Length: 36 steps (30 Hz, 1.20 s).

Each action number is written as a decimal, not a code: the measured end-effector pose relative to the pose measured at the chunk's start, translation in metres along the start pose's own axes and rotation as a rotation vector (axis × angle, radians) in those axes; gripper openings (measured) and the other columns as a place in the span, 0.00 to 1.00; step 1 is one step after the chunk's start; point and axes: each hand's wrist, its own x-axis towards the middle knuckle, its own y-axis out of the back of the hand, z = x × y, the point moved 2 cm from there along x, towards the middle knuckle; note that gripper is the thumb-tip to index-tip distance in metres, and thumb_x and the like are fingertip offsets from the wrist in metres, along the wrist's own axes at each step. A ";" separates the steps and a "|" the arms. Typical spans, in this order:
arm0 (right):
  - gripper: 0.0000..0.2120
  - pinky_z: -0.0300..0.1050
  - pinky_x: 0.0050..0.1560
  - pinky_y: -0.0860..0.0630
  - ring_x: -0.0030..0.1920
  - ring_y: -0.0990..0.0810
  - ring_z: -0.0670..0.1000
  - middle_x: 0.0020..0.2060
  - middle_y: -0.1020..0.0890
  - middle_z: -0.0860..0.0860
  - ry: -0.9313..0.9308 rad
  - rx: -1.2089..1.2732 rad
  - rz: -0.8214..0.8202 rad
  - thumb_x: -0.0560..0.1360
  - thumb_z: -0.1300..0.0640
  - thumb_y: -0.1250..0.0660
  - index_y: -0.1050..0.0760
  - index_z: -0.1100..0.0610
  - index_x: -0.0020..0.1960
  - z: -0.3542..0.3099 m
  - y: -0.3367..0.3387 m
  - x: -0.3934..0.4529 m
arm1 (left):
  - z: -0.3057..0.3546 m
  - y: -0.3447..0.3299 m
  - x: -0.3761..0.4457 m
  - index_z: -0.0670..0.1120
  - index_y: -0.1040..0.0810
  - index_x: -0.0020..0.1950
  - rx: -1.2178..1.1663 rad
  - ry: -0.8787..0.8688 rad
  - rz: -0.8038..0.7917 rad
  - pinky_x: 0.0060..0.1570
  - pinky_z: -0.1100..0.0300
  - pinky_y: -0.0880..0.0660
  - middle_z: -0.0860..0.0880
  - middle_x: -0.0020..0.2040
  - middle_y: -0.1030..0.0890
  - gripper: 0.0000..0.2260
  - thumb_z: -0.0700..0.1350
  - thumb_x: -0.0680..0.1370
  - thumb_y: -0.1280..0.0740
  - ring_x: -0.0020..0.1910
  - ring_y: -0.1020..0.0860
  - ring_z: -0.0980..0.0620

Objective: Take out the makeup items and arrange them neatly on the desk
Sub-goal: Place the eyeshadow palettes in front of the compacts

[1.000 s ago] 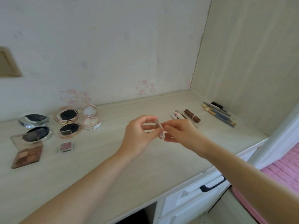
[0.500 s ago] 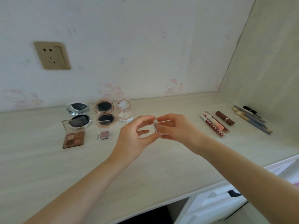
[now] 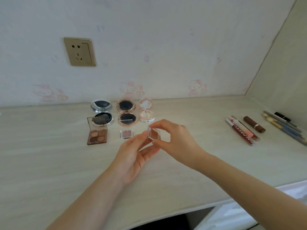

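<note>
1. Head view, left of centre: an eyeshadow palette [image 3: 97, 136] and a silver compact [image 3: 101, 113] are seen set out open on the desk [image 3: 49, 163], below a wall socket [image 3: 79, 51] in the upper left of the frame.
2. Centre: a rose-gold compact [image 3: 126, 113], a pink compact [image 3: 146, 112] and a small single eyeshadow [image 3: 126, 133] are laid in line beside them.
3. Centre, just below that group: a small clear case [image 3: 153, 133] is held above the desk. It is pinched by the thumb and fingers of the right hand [image 3: 172, 138]. The left hand [image 3: 132, 156] is held palm-up with its fingertips at the case's near edge; whether it grips cannot be told.
4. Right of frame: lip glosses [image 3: 242, 131], a brown lipstick [image 3: 254, 124] and pencils [image 3: 282, 127] are laid side by side.
5. Progress is judged as late: most items are placed, and the held case is not yet set down.
</note>
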 end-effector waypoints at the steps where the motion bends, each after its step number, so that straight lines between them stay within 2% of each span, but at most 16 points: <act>1: 0.17 0.26 0.57 0.33 0.58 0.25 0.39 0.56 0.20 0.41 0.021 -0.034 0.012 0.73 0.58 0.30 0.24 0.50 0.60 -0.001 -0.002 -0.001 | 0.000 0.002 0.000 0.41 0.16 0.50 -0.007 0.003 -0.002 0.50 0.55 0.21 0.40 0.55 0.18 0.11 0.46 0.74 0.31 0.54 0.19 0.43; 6: 0.18 0.42 0.57 0.27 0.57 0.24 0.46 0.56 0.21 0.45 0.125 -0.145 0.028 0.73 0.57 0.29 0.26 0.52 0.61 -0.001 -0.009 -0.005 | 0.001 0.010 0.003 0.38 0.18 0.54 0.000 0.025 0.009 0.50 0.54 0.21 0.39 0.57 0.19 0.15 0.46 0.71 0.28 0.56 0.20 0.38; 11: 0.19 0.48 0.52 0.24 0.51 0.22 0.49 0.50 0.21 0.48 0.138 -0.148 0.022 0.69 0.58 0.25 0.25 0.54 0.57 -0.001 -0.003 -0.003 | 0.002 0.009 0.002 0.38 0.18 0.54 0.021 0.050 0.020 0.49 0.55 0.21 0.41 0.55 0.18 0.19 0.46 0.67 0.26 0.51 0.18 0.41; 15: 0.19 0.44 0.55 0.25 0.52 0.21 0.43 0.49 0.19 0.45 0.106 -0.056 -0.036 0.67 0.59 0.24 0.24 0.52 0.55 0.002 0.006 0.001 | 0.003 0.009 0.000 0.38 0.18 0.55 0.017 0.057 -0.006 0.48 0.56 0.21 0.41 0.56 0.18 0.17 0.44 0.69 0.27 0.50 0.18 0.41; 21: 0.13 0.36 0.62 0.27 0.55 0.22 0.35 0.51 0.17 0.41 0.022 0.077 -0.056 0.73 0.60 0.29 0.20 0.50 0.56 0.012 0.010 0.004 | 0.006 0.011 0.001 0.36 0.18 0.55 0.007 0.046 -0.002 0.48 0.54 0.20 0.39 0.55 0.18 0.15 0.42 0.71 0.30 0.54 0.19 0.37; 24: 0.10 0.29 0.56 0.27 0.52 0.21 0.34 0.50 0.17 0.39 0.034 0.076 -0.012 0.78 0.59 0.35 0.20 0.50 0.57 0.013 0.012 0.007 | 0.007 0.010 0.000 0.35 0.19 0.55 -0.007 0.049 -0.007 0.48 0.53 0.20 0.38 0.55 0.19 0.15 0.41 0.72 0.30 0.54 0.20 0.35; 27: 0.09 0.24 0.48 0.29 0.47 0.19 0.35 0.45 0.17 0.39 0.012 0.085 0.034 0.78 0.61 0.36 0.20 0.51 0.54 0.016 0.012 0.012 | 0.007 0.008 -0.001 0.35 0.19 0.56 -0.001 0.050 -0.037 0.48 0.54 0.20 0.38 0.56 0.19 0.14 0.42 0.73 0.32 0.54 0.20 0.35; 29: 0.09 0.26 0.49 0.27 0.47 0.18 0.36 0.44 0.16 0.40 -0.019 0.112 0.042 0.77 0.62 0.36 0.21 0.51 0.53 0.018 0.010 0.015 | 0.008 0.008 0.000 0.35 0.19 0.56 0.002 0.044 -0.042 0.47 0.54 0.19 0.37 0.57 0.19 0.14 0.42 0.75 0.34 0.55 0.20 0.35; 33: 0.07 0.41 0.53 0.21 0.45 0.16 0.41 0.43 0.15 0.44 -0.102 0.186 0.047 0.77 0.63 0.35 0.20 0.55 0.51 0.023 0.005 0.022 | 0.010 0.010 0.001 0.36 0.21 0.58 0.016 0.014 -0.017 0.46 0.55 0.19 0.37 0.56 0.19 0.14 0.42 0.75 0.35 0.53 0.19 0.35; 36: 0.07 0.43 0.51 0.19 0.42 0.16 0.43 0.41 0.14 0.47 -0.159 0.242 0.042 0.77 0.63 0.35 0.20 0.57 0.51 0.027 0.002 0.027 | 0.011 0.012 0.001 0.38 0.22 0.59 0.055 -0.025 0.008 0.46 0.54 0.19 0.37 0.56 0.19 0.13 0.40 0.77 0.36 0.52 0.19 0.35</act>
